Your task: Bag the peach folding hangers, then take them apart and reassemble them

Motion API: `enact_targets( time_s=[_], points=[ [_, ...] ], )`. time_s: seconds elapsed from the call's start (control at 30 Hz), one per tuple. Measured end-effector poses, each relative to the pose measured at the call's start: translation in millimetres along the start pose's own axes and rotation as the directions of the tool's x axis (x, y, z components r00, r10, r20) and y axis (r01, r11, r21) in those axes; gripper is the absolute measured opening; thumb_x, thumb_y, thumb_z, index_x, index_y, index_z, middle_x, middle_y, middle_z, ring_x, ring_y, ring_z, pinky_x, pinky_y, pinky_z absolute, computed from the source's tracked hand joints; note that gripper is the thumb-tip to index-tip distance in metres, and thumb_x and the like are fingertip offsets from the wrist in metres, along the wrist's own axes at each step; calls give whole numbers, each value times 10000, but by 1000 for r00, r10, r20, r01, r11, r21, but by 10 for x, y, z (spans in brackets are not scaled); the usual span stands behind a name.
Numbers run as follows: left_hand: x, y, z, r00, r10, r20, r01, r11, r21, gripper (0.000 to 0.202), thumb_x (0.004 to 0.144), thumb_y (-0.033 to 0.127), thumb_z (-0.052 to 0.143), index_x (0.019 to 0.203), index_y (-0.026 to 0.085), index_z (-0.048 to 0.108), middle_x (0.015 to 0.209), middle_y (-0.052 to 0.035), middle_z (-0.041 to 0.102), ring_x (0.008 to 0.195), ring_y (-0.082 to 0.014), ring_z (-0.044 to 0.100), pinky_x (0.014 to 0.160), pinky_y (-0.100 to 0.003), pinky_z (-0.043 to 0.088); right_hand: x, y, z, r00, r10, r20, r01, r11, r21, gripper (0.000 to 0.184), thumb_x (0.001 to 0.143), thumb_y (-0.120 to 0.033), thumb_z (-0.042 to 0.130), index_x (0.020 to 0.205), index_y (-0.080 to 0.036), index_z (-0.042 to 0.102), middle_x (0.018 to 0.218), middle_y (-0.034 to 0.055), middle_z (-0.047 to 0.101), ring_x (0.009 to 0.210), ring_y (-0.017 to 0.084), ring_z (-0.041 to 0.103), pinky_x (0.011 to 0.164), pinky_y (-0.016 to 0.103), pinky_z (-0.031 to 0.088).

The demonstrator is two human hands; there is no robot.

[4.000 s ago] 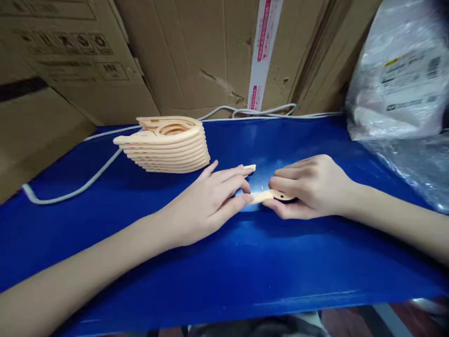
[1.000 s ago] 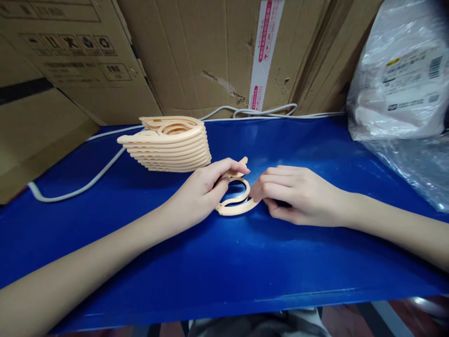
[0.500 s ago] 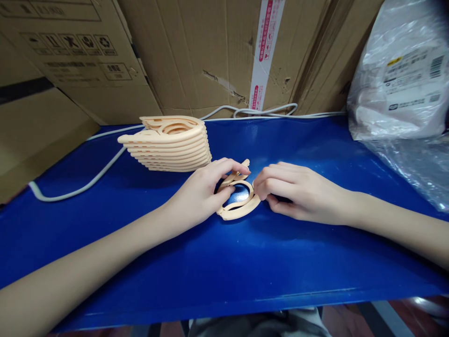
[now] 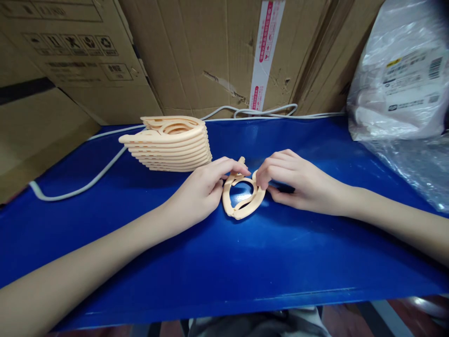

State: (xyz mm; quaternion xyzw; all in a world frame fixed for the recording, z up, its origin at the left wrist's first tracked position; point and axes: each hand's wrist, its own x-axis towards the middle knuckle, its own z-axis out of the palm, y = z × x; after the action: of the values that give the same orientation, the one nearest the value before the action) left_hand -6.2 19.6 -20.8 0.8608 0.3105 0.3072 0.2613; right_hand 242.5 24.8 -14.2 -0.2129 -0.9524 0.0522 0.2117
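Note:
A beige plastic folding hanger point(image 4: 249, 208) lies on the blue table between my two hands, its curved arms forming a rounded loop with blue showing through. My left hand point(image 4: 206, 185) grips its left side, the index finger reaching over the upper part near the small upright end. On the opposite side, my right hand point(image 4: 289, 180) has its bent fingers and thumb pinched on the right arm. The right fingertips partly cover that arm. Left of the hands stands a neat stack of matching beige folded hangers point(image 4: 175, 152), apart from the one I hold.
Cardboard boxes point(image 4: 196, 51) line the back edge of the blue table point(image 4: 224, 267). A white cable point(image 4: 91, 182) runs along the back and loops at the left. Clear plastic packaging with a label point(image 4: 403, 84) occupies the back right corner.
The hanger has turned, so its joint has shifted right and its left arm shows more. My left thumb has drawn back from the loop's inside; my right hand has risen slightly.

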Motion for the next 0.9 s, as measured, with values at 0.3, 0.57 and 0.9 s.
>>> enact_targets(
  time_s=[0.3,0.57,0.9],
  points=[
    [-6,13,7,997,83,-5,-82,993,88,360,835,-35,515,1096,158,671,1165,-57,694,1110,-165,617,939,-299,474,-5,78,19,992,106,-61,-109,993,-47,87,947,-123,511,930,-203,541,939,37,644,915,192,578,839,342,383],
    [-43,49,13,988,127,87,-137,984,117,460,826,22,530,1263,161,566,1382,-100,583,1371,-196,463,1169,-409,365,-14,86,18,978,181,-100,-188,979,-75,74,941,-165,554,888,-204,519,921,30,645,871,183,599,791,324,367],
    [-46,50,-3,976,56,212,-119,947,298,709,876,527,681,1427,145,450,1564,-159,426,1516,-299,282,1231,-530,262,-15,45,32,960,272,-65,-274,961,-30,64,932,-164,525,882,-202,538,829,-13,646,770,150,622,810,322,374]
  ],
)
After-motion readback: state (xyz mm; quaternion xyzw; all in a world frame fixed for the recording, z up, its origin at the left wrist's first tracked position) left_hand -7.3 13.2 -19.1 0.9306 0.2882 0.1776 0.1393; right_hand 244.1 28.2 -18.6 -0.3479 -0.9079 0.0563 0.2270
